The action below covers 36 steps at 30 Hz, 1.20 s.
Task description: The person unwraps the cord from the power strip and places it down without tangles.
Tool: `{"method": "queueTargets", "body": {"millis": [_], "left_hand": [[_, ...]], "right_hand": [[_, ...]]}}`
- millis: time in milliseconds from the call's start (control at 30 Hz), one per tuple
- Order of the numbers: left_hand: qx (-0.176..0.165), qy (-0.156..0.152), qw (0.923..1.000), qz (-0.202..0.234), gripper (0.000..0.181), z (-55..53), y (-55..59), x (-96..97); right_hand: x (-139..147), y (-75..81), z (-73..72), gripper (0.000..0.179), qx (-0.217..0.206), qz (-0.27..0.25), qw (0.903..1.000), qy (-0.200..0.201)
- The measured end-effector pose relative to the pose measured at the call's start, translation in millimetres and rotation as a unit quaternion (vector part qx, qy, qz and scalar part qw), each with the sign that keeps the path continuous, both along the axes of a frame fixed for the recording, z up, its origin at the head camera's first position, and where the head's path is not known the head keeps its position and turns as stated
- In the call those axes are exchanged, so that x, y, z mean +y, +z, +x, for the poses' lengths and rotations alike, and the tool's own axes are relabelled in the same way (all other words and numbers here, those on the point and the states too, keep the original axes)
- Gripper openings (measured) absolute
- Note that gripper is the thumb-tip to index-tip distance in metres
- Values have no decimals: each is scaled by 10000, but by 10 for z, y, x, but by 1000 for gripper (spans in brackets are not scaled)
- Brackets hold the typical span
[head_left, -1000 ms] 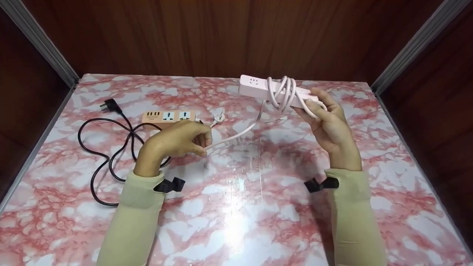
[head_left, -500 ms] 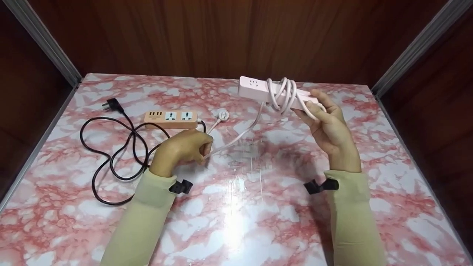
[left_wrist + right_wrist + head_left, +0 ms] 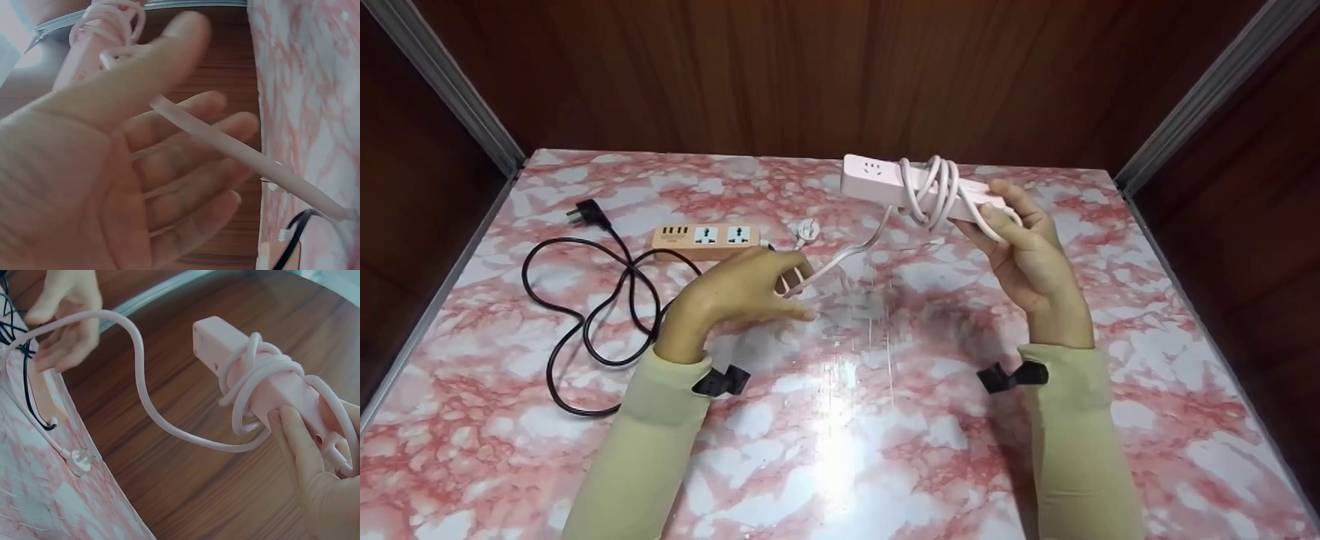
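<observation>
Up off the table, my right hand [image 3: 1027, 247] grips one end of a pink power strip [image 3: 874, 180]. Several turns of its pale pink cord [image 3: 264, 377] are wound round the strip's middle. A loose length of that cord hangs from the windings toward my left hand [image 3: 739, 289]. There the thumb stands apart from the fingers, and the cord passes across the fingers without being pinched, as the left wrist view shows. The cord's round plug [image 3: 808, 229] lies on the table beyond the left hand.
Behind and left of my left hand lies an orange power strip [image 3: 679, 240] with sockets and USB ports. Its black cord [image 3: 585, 411] loops over the left of the marbled table [image 3: 960, 465], ending in a black plug [image 3: 592, 214]. Dark wood panels [image 3: 840, 75] enclose the back and sides.
My left hand first came slightly nearer with the cord pinched, then moved back up as its thumb and fingers parted and released the cord. The right hand and pink strip stayed nearly still.
</observation>
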State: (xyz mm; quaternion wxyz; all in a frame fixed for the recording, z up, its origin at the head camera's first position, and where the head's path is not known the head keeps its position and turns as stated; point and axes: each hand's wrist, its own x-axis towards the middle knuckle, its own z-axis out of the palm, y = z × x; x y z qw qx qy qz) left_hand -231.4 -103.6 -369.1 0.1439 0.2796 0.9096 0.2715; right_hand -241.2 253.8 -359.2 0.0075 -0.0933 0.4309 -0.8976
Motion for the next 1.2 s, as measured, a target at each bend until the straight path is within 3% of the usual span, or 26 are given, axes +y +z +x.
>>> {"method": "queueTargets", "body": {"millis": [200,367,567,933,1200], "left_hand": [[756,626,9928,690,50,90,116,124],[1708,1138,9740,955,47,155,152,305],[2534,1389,9505,1145,39,191,83,502],[3389,1316,9243,1162,15,200,-28,611],[3362,1395,9220,1319,10,198,-27,597]], "right_hand": [[16,-23,-2,18,41,-44,10000,61],[19,-28,-2,18,64,-84,9999,68],[4,-31,4,20,-46,23,10000,-38],[-25,-17,-5,21,-138,70,9998,-91],[-32,-21,-33,22,-132,-38,9999,39]]}}
